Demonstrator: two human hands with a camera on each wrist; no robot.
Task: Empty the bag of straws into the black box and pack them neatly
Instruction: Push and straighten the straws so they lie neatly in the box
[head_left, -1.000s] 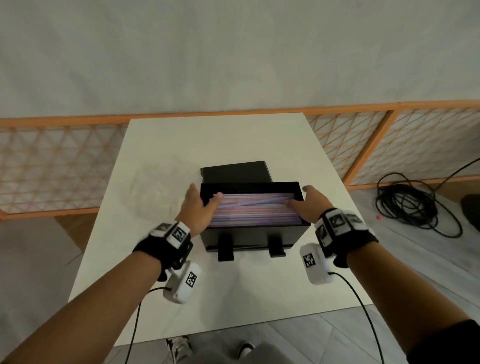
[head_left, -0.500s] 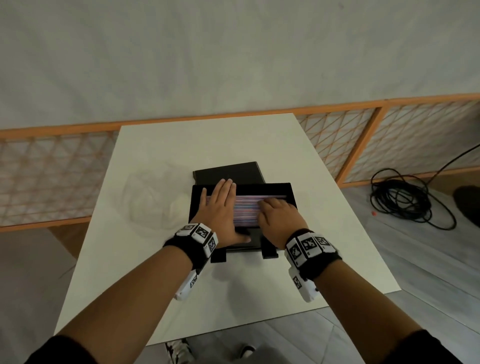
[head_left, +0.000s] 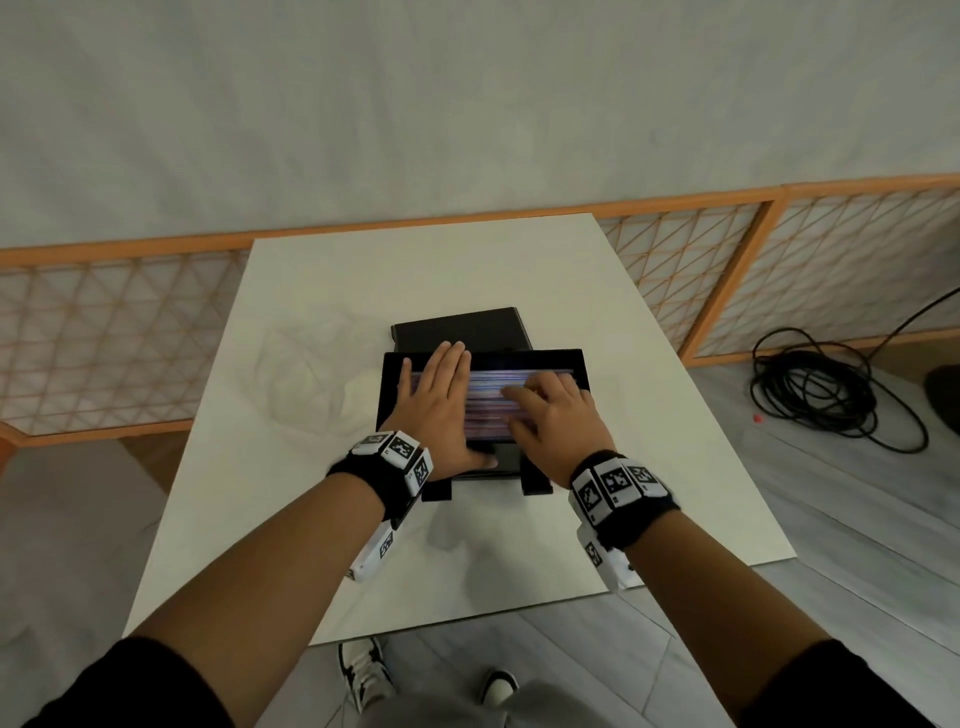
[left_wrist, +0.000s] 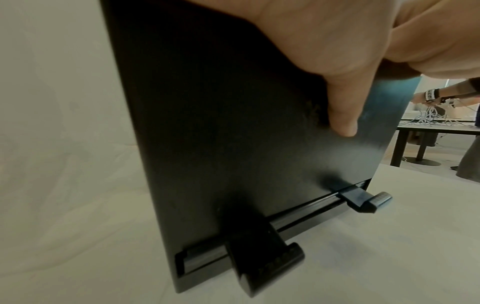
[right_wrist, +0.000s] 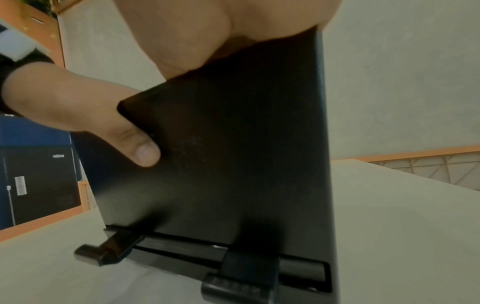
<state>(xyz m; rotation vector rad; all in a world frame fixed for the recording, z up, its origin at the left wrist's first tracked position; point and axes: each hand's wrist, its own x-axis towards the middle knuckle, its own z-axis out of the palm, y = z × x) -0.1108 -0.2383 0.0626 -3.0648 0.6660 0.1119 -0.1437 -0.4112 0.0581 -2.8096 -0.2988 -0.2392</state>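
The black box (head_left: 576, 358) stands mid-table, filled with pink and blue striped straws (head_left: 493, 395) lying lengthwise. My left hand (head_left: 436, 395) lies flat on the left part of the straws, fingers straight and pointing away. Its thumb (left_wrist: 342, 115) rests on the box's front wall (left_wrist: 233, 123). My right hand (head_left: 545, 410) rests on the right part of the straws, fingers pointing left and slightly bent. In the right wrist view the front wall (right_wrist: 246, 144) fills the frame, and the straws are hidden. The clear empty bag (head_left: 306, 379) lies left of the box.
A black lid (head_left: 462, 327) lies just behind the box. Two latches (head_left: 435, 490) stick out from the box's front base onto the white table (head_left: 467, 561). An orange lattice fence (head_left: 104, 332) runs behind the table, and a black cable coil (head_left: 826, 395) lies on the floor to the right.
Both hands left the two ends of the box and came inward onto the top of the straws. In the last half second they have barely shifted.
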